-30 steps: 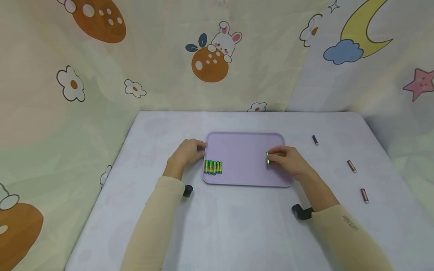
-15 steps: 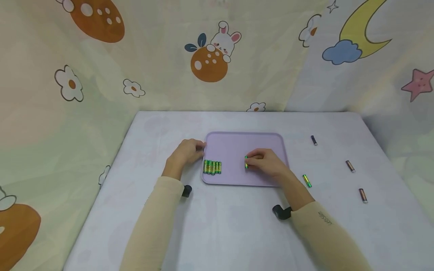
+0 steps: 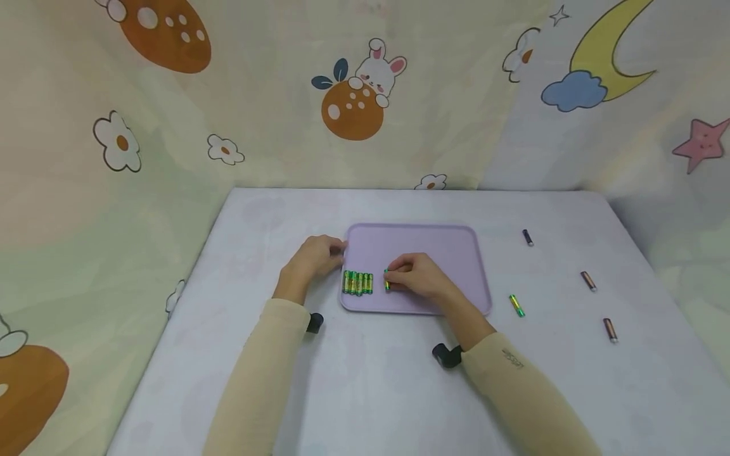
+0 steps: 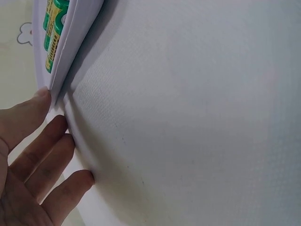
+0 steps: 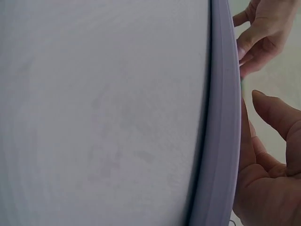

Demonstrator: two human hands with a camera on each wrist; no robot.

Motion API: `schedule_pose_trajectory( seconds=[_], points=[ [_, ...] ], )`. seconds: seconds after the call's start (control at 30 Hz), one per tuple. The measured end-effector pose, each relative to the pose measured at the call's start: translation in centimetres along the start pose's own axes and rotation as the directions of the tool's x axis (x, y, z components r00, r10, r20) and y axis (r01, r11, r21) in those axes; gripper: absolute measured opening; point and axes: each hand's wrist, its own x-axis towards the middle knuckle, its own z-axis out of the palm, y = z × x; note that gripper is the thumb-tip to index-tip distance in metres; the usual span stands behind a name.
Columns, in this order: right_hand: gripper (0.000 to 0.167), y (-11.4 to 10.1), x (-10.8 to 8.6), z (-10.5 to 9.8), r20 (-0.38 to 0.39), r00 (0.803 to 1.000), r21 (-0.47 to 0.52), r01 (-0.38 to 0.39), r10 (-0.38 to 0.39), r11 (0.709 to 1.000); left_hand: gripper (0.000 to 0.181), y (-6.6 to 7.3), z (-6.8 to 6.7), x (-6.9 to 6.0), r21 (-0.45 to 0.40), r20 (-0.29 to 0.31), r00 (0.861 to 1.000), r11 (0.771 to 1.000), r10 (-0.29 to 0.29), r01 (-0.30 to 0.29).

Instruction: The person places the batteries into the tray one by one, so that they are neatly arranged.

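Note:
A light purple tray point(image 3: 416, 237) lies on the white table. A row of several green-and-yellow batteries point(image 3: 357, 283) stands side by side along the tray's left end. My right hand point(image 3: 419, 277) pinches another green battery point(image 3: 387, 282) between thumb and fingers, just right of that row. In the right wrist view the tray's wall hides this battery. My left hand point(image 3: 310, 259) is at the tray's left edge; in the left wrist view its thumb point(image 4: 30, 113) touches the rim while the relaxed fingers rest near the tabletop, holding nothing.
Right of the tray lies one green battery point(image 3: 516, 305). Farther right are a dark battery point(image 3: 527, 237) and two copper-coloured batteries, one nearer the middle point(image 3: 589, 281) and one in front point(image 3: 610, 330). A patterned cloth point(image 3: 274, 95) hangs behind the table.
My right hand has carried the green battery leftward across the tray, close to the row. The loose green battery right of the tray has come into sight. My left hand stays put.

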Motion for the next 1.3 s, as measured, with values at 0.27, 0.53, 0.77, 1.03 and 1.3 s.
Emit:
schedule_pose_trajectory(
  seconds=[0.27, 0.53, 0.77, 1.03, 1.3],
  points=[
    [0.021, -0.5, -0.2, 0.3, 0.015, 1.000, 0.048, -0.024, 0.023, 0.999, 0.047, -0.2, -0.2, 0.0, -0.003, -0.002, 1.000, 1.000, -0.017, 0.017],
    [0.024, -0.3, -1.4, -0.4, 0.019, 1.000, -0.016, -0.001, 0.002, 1.000, 0.047, -0.2, -0.3, 0.0, 0.000, 0.008, 1.000, 1.000, -0.005, 0.005],
    [0.023, 0.1, -2.4, -1.2, 0.013, 1.000, -0.045, 0.016, -0.015, 0.999, 0.047, 0.0, -0.2, -0.1, -0.007, 0.010, 1.000, 1.000, -0.017, 0.017],
    [0.025, 0.6, -3.5, -2.1, 0.002, 1.000, -0.061, 0.023, -0.023, 0.998, 0.046, -0.2, 0.0, 0.0, 0.007, 0.007, 1.000, 1.000, -0.003, 0.003],
    [0.023, 1.3, -4.4, -3.0, -0.023, 1.000, -0.098, 0.012, -0.014, 0.995, 0.047, -0.1, 0.1, 0.2, 0.008, 0.006, 1.000, 1.000, 0.000, 0.000]
  ],
)
